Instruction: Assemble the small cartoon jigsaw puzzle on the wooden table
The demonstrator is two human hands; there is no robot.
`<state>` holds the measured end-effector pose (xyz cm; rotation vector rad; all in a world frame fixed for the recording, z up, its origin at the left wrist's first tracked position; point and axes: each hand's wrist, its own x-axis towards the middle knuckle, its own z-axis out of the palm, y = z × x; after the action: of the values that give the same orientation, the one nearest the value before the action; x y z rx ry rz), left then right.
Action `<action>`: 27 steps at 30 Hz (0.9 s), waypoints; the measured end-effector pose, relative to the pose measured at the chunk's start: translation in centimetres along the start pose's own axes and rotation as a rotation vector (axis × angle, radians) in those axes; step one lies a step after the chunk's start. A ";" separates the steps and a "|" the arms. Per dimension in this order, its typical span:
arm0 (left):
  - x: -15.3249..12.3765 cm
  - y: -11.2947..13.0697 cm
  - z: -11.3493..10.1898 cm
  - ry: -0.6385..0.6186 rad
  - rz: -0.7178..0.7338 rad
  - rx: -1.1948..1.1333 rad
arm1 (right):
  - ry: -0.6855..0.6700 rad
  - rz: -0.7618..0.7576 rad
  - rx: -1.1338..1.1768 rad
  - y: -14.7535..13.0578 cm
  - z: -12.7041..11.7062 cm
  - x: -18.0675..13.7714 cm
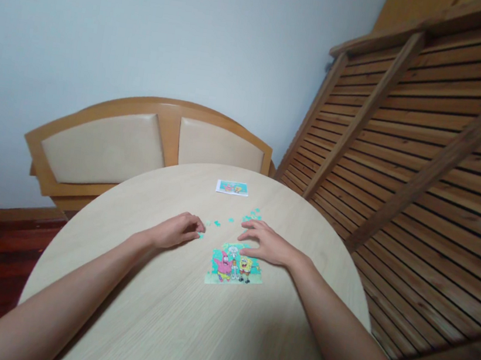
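Note:
A partly assembled jigsaw puzzle (235,268) with cartoon figures on a teal ground lies on the round table (152,310); its upper edge is uneven. To its upper left, my left hand (178,231) rests with curled fingers, thumb and fingertip at a small teal puzzle piece (201,235). My right hand (265,243) is over the puzzle's upper right side, fingers apart and holding nothing. Just beyond its fingers sits a cluster of loose teal pieces (255,213), partly hidden by the hand. Between the hands lie a few more loose pieces (217,223).
Toward the table's far edge lies a small picture card (233,188) with similar cartoon figures. Behind the table stands a padded wooden headboard (167,129) against the wall. A slatted wooden frame (403,154) leans along the right side.

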<state>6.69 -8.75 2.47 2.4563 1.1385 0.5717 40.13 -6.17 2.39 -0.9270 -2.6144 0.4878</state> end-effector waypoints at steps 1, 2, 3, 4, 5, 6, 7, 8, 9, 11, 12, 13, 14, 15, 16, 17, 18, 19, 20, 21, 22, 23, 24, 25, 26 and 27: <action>-0.1 -0.1 -0.1 0.001 -0.007 -0.020 | -0.002 -0.003 -0.001 0.0 0.0 0.0; -0.1 -0.2 -0.2 0.001 -0.010 -0.035 | -0.002 -0.003 -0.004 0.1 0.0 0.0; -0.2 -0.3 -0.3 -0.002 -0.012 -0.040 | -0.003 -0.002 -0.006 0.1 0.0 -0.1; -0.3 -0.5 -0.4 -0.003 -0.013 -0.034 | -0.003 0.000 -0.008 0.1 0.0 -0.1; -0.3 -0.6 -0.5 -0.003 -0.012 -0.016 | -0.003 0.001 -0.009 0.1 0.0 -0.1; -0.4 -0.8 -0.6 -0.004 -0.007 0.006 | -0.003 0.002 -0.007 0.1 -0.1 -0.1; -0.3 -0.9 -0.6 -0.009 0.004 0.029 | -0.002 0.004 -0.005 0.1 -0.1 -0.2; -0.3 -0.9 -0.6 -0.015 0.018 0.048 | 0.000 0.005 -0.002 0.1 -0.2 -0.2; -0.3 -0.8 -0.6 -0.021 0.029 0.062 | 0.001 0.005 0.003 0.1 -0.2 -0.2; -0.2 -0.7 -0.5 -0.031 0.036 0.073 | 0.005 0.002 0.012 0.0 -0.2 -0.2; -0.1 -0.6 -0.4 -0.033 0.031 0.075 | 0.009 0.001 0.013 -0.1 -0.2 -0.2; -0.1 -0.5 -0.4 -0.034 0.026 0.077 | 0.012 -0.001 0.013 -0.1 -0.2 -0.2; -0.1 -0.4 -0.3 -0.030 0.024 0.076 | 0.014 -0.002 0.012 -0.1 -0.2 -0.2; -0.1 -0.3 -0.3 -0.024 0.024 0.072 | 0.015 -0.003 0.010 -0.2 -0.2 -0.2; -0.1 -0.2 -0.2 -0.017 0.023 0.065 | 0.015 -0.003 0.010 -0.2 -0.2 -0.2; -0.1 -0.1 -0.2 -0.010 0.021 0.058 | 0.015 -0.002 0.010 -0.2 -0.2 -0.2; -0.1 0.0 -0.1 -0.007 0.017 0.050 | 0.013 -0.001 0.012 -0.3 -0.2 -0.1; -0.1 0.2 -0.1 -0.008 0.011 0.042 | 0.012 0.000 0.015 -0.3 -0.2 -0.1; -0.1 0.4 0.0 -0.012 0.005 0.034 | 0.010 0.002 0.018 -0.3 -0.3 -0.2; -0.1 0.6 0.0 -0.020 0.001 0.026 | 0.006 0.003 0.020 -0.4 -0.4 -0.2; 0.0 0.8 0.0 -0.026 -0.001 0.022 | 0.003 0.002 0.025 -0.4 -0.5 -0.3; 0.0 1.1 0.1 -0.029 -0.003 0.017 | 0.002 -0.001 0.031 -0.3 -0.7 -0.4; 0.0 1.2 0.1 -0.026 -0.005 0.013 | 0.006 -0.007 0.038 -0.3 -0.8 -0.4; 0.1 1.4 0.2 -0.022 -0.007 0.009 | 0.017 -0.013 0.044 -0.2 -1.0 -0.5; 0.1 1.5 0.3 -0.018 -0.007 0.002 | 0.035 -0.019 0.048 -0.1 -1.2 -0.6; 0.1 1.6 0.4 -0.013 -0.007 -0.007 | 0.063 -0.020 0.049 0.0 -1.4 -0.7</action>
<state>7.96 -9.67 2.99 2.4461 1.1378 0.5563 41.19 -6.30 3.51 -0.8859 -2.5407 0.5070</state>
